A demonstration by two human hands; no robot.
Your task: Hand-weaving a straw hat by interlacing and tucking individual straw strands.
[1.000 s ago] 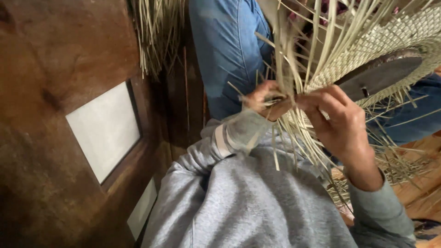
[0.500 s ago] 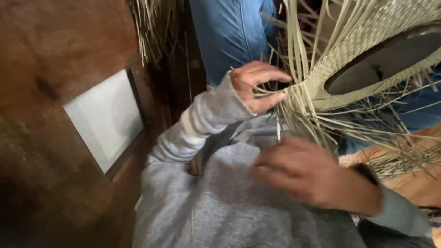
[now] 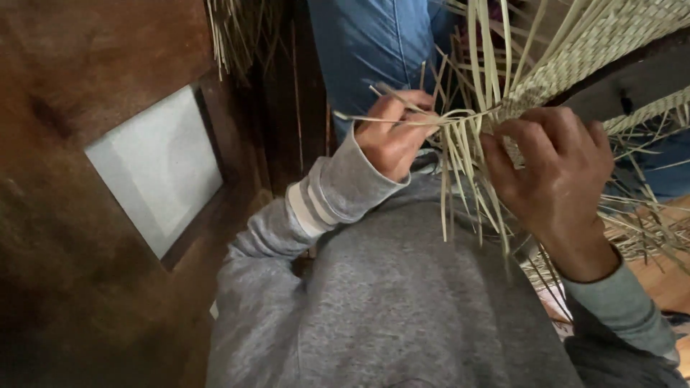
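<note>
A pale woven straw piece (image 3: 589, 50) with a dark oval block (image 3: 632, 79) inside it hangs in front of me at the upper right. Many loose straw strands (image 3: 467, 165) dangle from its edge. My left hand (image 3: 392, 136) pinches a few thin strands and pulls them sideways to the left. My right hand (image 3: 553, 172) grips the woven edge and the bundle of strands where they leave the weave. Both arms wear grey sleeves, over my grey sweatshirt (image 3: 402, 302).
A dark wooden panel (image 3: 86, 86) with a pale square inset (image 3: 154, 169) fills the left. A person in a blue garment (image 3: 374, 50) is close behind the straw work. More dry straw (image 3: 237, 29) hangs at the top, and loose strands lie on a wooden floor (image 3: 661, 280) at the right.
My right hand rose from my lap back to the woven edge. My left hand drew strands out to the left. The view shifted slightly.
</note>
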